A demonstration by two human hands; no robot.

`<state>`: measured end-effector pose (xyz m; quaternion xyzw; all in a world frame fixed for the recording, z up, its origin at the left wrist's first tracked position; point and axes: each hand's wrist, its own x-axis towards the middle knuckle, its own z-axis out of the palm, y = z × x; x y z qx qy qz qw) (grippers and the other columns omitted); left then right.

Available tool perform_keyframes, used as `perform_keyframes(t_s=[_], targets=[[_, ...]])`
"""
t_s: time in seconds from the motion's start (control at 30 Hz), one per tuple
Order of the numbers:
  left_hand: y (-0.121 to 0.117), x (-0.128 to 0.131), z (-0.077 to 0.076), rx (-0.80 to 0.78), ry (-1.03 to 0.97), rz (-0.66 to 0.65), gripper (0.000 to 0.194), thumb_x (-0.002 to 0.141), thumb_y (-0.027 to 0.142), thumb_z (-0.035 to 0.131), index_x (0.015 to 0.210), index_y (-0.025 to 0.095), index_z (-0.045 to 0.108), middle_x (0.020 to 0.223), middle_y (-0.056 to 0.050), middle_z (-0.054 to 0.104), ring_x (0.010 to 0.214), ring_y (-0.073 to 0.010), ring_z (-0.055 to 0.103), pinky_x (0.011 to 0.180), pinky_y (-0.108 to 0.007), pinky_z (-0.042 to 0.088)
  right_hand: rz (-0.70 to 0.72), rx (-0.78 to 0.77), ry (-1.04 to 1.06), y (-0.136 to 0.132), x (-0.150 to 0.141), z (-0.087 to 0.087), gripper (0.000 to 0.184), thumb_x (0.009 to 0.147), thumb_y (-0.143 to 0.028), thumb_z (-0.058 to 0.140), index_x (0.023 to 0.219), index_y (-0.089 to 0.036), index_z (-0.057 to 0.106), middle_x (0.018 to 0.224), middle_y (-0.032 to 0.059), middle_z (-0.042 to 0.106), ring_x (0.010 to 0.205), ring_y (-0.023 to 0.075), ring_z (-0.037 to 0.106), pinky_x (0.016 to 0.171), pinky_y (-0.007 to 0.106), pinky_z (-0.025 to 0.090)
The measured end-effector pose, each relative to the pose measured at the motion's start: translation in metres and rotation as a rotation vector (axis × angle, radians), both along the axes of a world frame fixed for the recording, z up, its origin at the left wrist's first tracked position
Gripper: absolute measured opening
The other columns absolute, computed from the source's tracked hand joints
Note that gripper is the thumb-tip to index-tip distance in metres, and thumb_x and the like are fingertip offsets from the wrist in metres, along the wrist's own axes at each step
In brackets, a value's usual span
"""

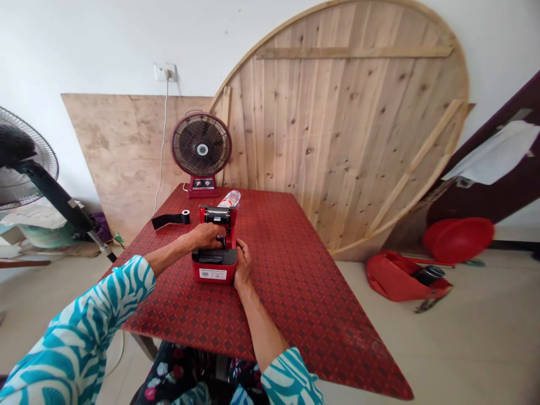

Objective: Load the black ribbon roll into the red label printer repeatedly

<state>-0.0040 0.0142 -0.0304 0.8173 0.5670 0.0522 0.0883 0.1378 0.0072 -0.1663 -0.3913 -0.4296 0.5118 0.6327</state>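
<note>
A red label printer (214,273) stands on the table with its lid raised, a black roller mechanism showing inside. My left hand (207,235) reaches across the opening, its fingers curled in near the hinge side; their tips and whatever they pinch are hidden. Against the printer's right side lies my right hand (243,262), closed round the edge of the casing. Left of the printer rests a roll of black ribbon (172,219), its loose end trailing over the table. Behind the raised lid, a clear plastic bottle (230,199) lies on its side.
The table (295,292) has a red patterned cover. A red desk fan (202,147) stands at its back edge, and a standing fan (25,154) is at the left. A round wooden board (337,124) leans on the wall. A red bag (392,275) lies on the floor.
</note>
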Motion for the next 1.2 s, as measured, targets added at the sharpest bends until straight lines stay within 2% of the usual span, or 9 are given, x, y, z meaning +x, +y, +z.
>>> perform_keyframes(t_s=[0.23, 0.3, 0.4, 0.5, 0.67, 0.77, 0.97, 1.1, 1.2], targets=[[-0.018, -0.008, 0.015, 0.144, -0.131, -0.117, 0.033, 0.076, 0.023, 0.062, 0.108, 0.020, 0.066, 0.105, -0.007, 0.069, 0.093, -0.0215, 0.065, 0.081, -0.029, 0.050, 0.020, 0.000, 0.033, -0.001, 0.002, 0.001, 0.039, 0.078, -0.045, 0.054, 0.106, -0.020, 0.066, 0.102, 0.0039, 0.070, 0.093, 0.0191, 0.062, 0.081, 0.031, 0.047], [-0.030, -0.025, 0.023, 0.236, -0.304, -0.079, 0.029, 0.076, 0.025, 0.062, 0.105, 0.018, 0.067, 0.099, -0.007, 0.069, 0.087, -0.0194, 0.065, 0.080, -0.030, 0.051, 0.019, 0.001, 0.028, -0.002, 0.002, 0.001, 0.040, 0.078, -0.045, 0.054, 0.107, -0.021, 0.066, 0.098, 0.0034, 0.071, 0.092, 0.0195, 0.062, 0.081, 0.032, 0.047], [-0.050, -0.063, 0.024, 0.294, -0.638, 0.131, 0.036, 0.077, 0.034, 0.062, 0.108, 0.017, 0.063, 0.097, -0.007, 0.069, 0.083, -0.0188, 0.066, 0.075, -0.031, 0.053, 0.005, -0.005, 0.014, -0.003, 0.003, 0.001, 0.040, 0.078, -0.045, 0.054, 0.108, -0.021, 0.066, 0.096, 0.0032, 0.072, 0.092, 0.0199, 0.063, 0.080, 0.032, 0.048], [-0.064, -0.097, -0.002, 0.218, -0.851, 0.293, 0.046, 0.069, 0.037, 0.066, 0.110, 0.014, 0.061, 0.096, -0.008, 0.070, 0.082, -0.0203, 0.066, 0.074, -0.034, 0.055, 0.007, -0.019, 0.005, -0.003, 0.004, 0.002, 0.041, 0.077, -0.046, 0.053, 0.108, -0.021, 0.066, 0.095, 0.0030, 0.072, 0.091, 0.0198, 0.063, 0.079, 0.032, 0.048], [-0.072, -0.116, -0.071, 0.127, -0.906, 0.439, 0.037, 0.062, 0.033, 0.065, 0.095, 0.016, 0.064, 0.089, -0.005, 0.070, 0.082, -0.0218, 0.067, 0.077, -0.037, 0.055, 0.010, -0.063, 0.032, -0.004, 0.005, 0.005, 0.043, 0.075, -0.047, 0.056, 0.107, -0.020, 0.066, 0.095, 0.0028, 0.073, 0.084, 0.0183, 0.063, 0.075, 0.031, 0.048], [-0.071, -0.115, -0.085, 0.125, -0.866, 0.437, 0.038, 0.064, 0.034, 0.065, 0.098, 0.017, 0.064, 0.091, -0.005, 0.071, 0.083, -0.0221, 0.068, 0.078, -0.037, 0.055, 0.016, -0.100, 0.061, -0.006, 0.005, 0.009, 0.043, 0.072, -0.046, 0.059, 0.105, -0.020, 0.066, 0.094, 0.0032, 0.072, 0.079, 0.0173, 0.063, 0.070, 0.029, 0.047], [-0.054, -0.125, -0.055, 0.314, -0.618, 0.306, 0.037, 0.081, 0.043, 0.057, 0.107, 0.018, 0.066, 0.106, -0.009, 0.070, 0.095, -0.0233, 0.066, 0.084, -0.036, 0.053, 0.013, -0.151, 0.088, -0.006, 0.006, 0.008, 0.045, 0.070, -0.046, 0.062, 0.106, -0.020, 0.065, 0.089, 0.0022, 0.072, 0.074, 0.0170, 0.063, 0.068, 0.029, 0.047], [-0.017, -0.132, -0.032, 0.444, -0.450, 0.263, 0.032, 0.086, 0.036, 0.053, 0.110, 0.018, 0.065, 0.104, -0.008, 0.069, 0.098, -0.0225, 0.064, 0.090, -0.037, 0.050, 0.016, -0.123, 0.053, -0.003, 0.007, 0.003, 0.047, 0.071, -0.048, 0.061, 0.108, -0.020, 0.066, 0.090, 0.0029, 0.073, 0.078, 0.0182, 0.064, 0.071, 0.031, 0.048], [0.014, -0.128, -0.023, 0.414, -0.221, 0.271, 0.038, 0.084, 0.026, 0.055, 0.122, 0.019, 0.059, 0.117, -0.010, 0.065, 0.110, -0.0249, 0.059, 0.096, -0.040, 0.046, 0.013, -0.128, 0.047, -0.004, 0.007, 0.003, 0.046, 0.072, -0.048, 0.061, 0.108, -0.020, 0.066, 0.095, 0.0035, 0.072, 0.081, 0.0185, 0.064, 0.072, 0.031, 0.048]])
